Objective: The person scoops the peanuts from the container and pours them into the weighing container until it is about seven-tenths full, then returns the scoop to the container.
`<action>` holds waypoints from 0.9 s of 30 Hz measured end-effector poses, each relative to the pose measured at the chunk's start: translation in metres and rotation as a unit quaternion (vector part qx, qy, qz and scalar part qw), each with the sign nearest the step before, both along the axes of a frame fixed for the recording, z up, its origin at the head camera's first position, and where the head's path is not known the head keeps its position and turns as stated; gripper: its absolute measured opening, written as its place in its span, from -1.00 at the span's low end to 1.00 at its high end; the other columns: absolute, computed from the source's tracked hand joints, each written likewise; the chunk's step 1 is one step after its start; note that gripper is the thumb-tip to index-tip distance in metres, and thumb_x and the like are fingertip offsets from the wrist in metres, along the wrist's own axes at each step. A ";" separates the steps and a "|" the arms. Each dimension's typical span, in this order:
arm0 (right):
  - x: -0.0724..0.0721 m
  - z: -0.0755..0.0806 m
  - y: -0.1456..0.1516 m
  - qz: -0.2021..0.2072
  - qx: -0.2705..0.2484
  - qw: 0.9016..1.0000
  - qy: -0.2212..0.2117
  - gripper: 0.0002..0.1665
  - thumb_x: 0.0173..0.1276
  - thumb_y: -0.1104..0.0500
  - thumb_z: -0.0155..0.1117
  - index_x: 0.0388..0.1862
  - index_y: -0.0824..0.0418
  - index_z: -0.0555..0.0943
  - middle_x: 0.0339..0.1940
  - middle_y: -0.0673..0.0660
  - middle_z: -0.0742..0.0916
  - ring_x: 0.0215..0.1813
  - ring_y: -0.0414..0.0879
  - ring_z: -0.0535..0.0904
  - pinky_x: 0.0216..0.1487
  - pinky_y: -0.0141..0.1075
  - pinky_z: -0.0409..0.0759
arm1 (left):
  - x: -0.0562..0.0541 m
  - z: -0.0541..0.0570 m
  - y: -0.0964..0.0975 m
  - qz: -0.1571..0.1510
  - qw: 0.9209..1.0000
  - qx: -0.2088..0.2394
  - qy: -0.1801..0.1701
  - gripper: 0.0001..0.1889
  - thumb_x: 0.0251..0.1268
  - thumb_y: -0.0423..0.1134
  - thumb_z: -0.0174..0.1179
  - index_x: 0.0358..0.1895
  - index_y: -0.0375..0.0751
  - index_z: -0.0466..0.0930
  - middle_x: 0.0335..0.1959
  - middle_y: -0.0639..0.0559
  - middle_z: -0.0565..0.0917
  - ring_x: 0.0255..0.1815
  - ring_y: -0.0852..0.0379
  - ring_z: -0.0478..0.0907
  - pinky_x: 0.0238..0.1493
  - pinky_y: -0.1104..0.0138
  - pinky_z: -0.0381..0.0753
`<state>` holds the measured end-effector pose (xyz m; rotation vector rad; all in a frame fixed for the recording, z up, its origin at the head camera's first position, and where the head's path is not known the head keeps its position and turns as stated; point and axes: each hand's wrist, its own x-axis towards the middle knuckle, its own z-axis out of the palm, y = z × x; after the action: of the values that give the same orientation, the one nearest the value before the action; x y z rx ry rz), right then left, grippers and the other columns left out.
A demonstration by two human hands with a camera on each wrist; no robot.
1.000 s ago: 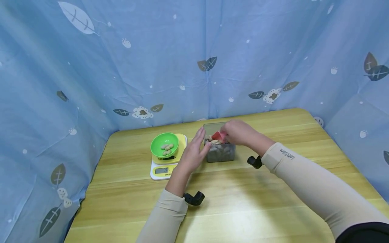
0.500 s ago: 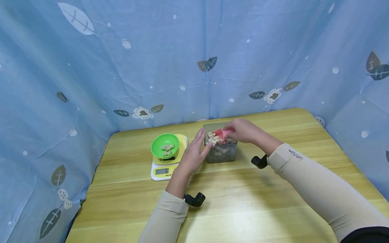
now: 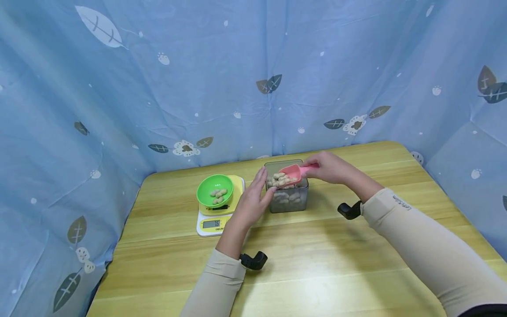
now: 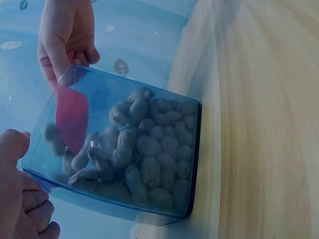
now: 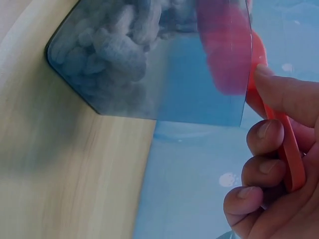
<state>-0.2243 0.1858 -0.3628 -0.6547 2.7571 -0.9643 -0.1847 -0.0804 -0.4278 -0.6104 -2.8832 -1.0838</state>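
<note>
In the head view, a see-through grey plastic container [image 3: 288,206] of unshelled peanuts [image 4: 149,149] stands on the table. My left hand [image 3: 252,203] lies along its left side, fingers extended and thumb by the near corner of the rim. By its handle, my right hand [image 3: 330,168] grips a pink scoop [image 3: 291,172], the handle running across the palm in the right wrist view. The scoop's bowl, tilted at the container's mouth, has peanuts [image 3: 280,179] in and around it. Through the wall, the left wrist view shows part of the bowl inside.
Left of the container, a green bowl [image 3: 203,193] with several peanuts [image 3: 218,193] sits on a yellow and white kitchen scale [image 3: 239,187], whose display [image 3: 211,223] appears to read 7.6. A blue patterned curtain [image 3: 222,88] hangs behind the wooden table [image 3: 158,255].
My right hand has drawn back to the right and lifted the scoop from among the peanuts to the container's mouth. The left hand, bowl and scale look unmoved.
</note>
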 end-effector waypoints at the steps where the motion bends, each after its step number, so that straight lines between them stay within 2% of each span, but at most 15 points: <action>1: 0.000 0.000 0.001 -0.003 -0.003 1.000 -0.002 -0.69 0.34 0.12 0.36 0.01 0.23 0.73 -0.14 0.12 0.79 -0.32 -0.08 0.49 -0.25 -0.23 0.47 | 0.000 0.000 0.000 0.000 1.000 0.002 0.000 -0.27 0.50 0.29 -0.21 0.59 0.08 -0.10 0.60 0.36 -0.21 0.60 0.13 -0.06 0.56 0.08 0.05; 5: 0.002 -0.003 0.005 -0.015 -0.017 1.000 -0.014 -0.69 0.35 0.11 0.35 0.01 0.21 0.73 -0.12 0.12 0.78 -0.27 -0.08 0.53 -0.22 -0.23 0.50 | 0.000 0.000 0.000 0.001 1.000 0.004 0.000 -0.29 0.52 0.24 -0.17 0.59 0.10 -0.10 0.60 0.38 -0.21 0.60 0.14 -0.07 0.56 0.07 0.05; 10: 0.004 -0.007 0.009 -0.026 -0.040 0.998 -0.033 -0.65 0.37 0.10 0.33 0.07 0.23 0.70 -0.06 0.16 0.77 -0.21 -0.07 0.56 -0.19 -0.23 0.52 | 0.000 0.000 0.000 -0.001 1.000 0.005 0.001 -0.28 0.51 0.28 -0.20 0.59 0.10 -0.09 0.60 0.38 -0.20 0.61 0.14 -0.07 0.56 0.08 0.05; 14: 0.005 -0.010 0.012 -0.033 -0.054 0.997 -0.048 -0.62 0.39 0.08 0.32 0.11 0.23 0.68 0.01 0.18 0.76 -0.10 -0.05 0.63 -0.09 -0.19 0.59 | 0.001 0.001 0.000 -0.001 1.000 0.000 -0.002 -0.28 0.51 0.28 -0.23 0.59 0.12 -0.11 0.60 0.39 -0.21 0.61 0.15 -0.08 0.56 0.08 0.05; 18: 0.006 -0.009 0.012 -0.046 -0.060 0.995 -0.059 -0.60 0.40 0.04 0.31 0.13 0.19 0.67 0.05 0.16 0.75 0.02 -0.02 0.66 0.02 -0.10 0.63 | 0.001 0.003 -0.001 0.000 1.000 -0.004 -0.002 -0.31 0.54 0.21 -0.19 0.59 0.11 -0.10 0.60 0.37 -0.20 0.61 0.15 -0.09 0.56 0.07 0.05; 22: 0.006 -0.005 0.012 -0.056 -0.067 0.994 -0.062 -0.59 0.40 0.00 0.30 0.13 0.16 0.68 0.04 0.14 0.76 0.05 0.00 0.66 0.06 -0.05 0.63 | 0.001 0.004 -0.001 0.000 1.000 -0.006 0.003 -0.34 0.56 0.12 -0.14 0.60 0.06 -0.08 0.61 0.31 -0.16 0.61 0.15 -0.08 0.57 0.08 0.05; 27: 0.006 -0.001 0.011 -0.057 -0.078 0.993 -0.062 -0.56 0.40 -0.03 0.29 0.15 0.17 0.67 0.05 0.14 0.76 0.06 0.00 0.65 0.07 -0.06 0.63 | 0.001 0.009 -0.004 -0.001 1.000 -0.006 0.008 -0.32 0.56 0.14 -0.17 0.60 0.00 -0.06 0.63 0.23 -0.11 0.61 0.11 -0.07 0.57 0.05 0.06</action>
<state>-0.2180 0.1972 -0.3634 -0.4458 2.6530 -1.2102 -0.1839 -0.0847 -0.4185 -0.6196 -2.8773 -1.0571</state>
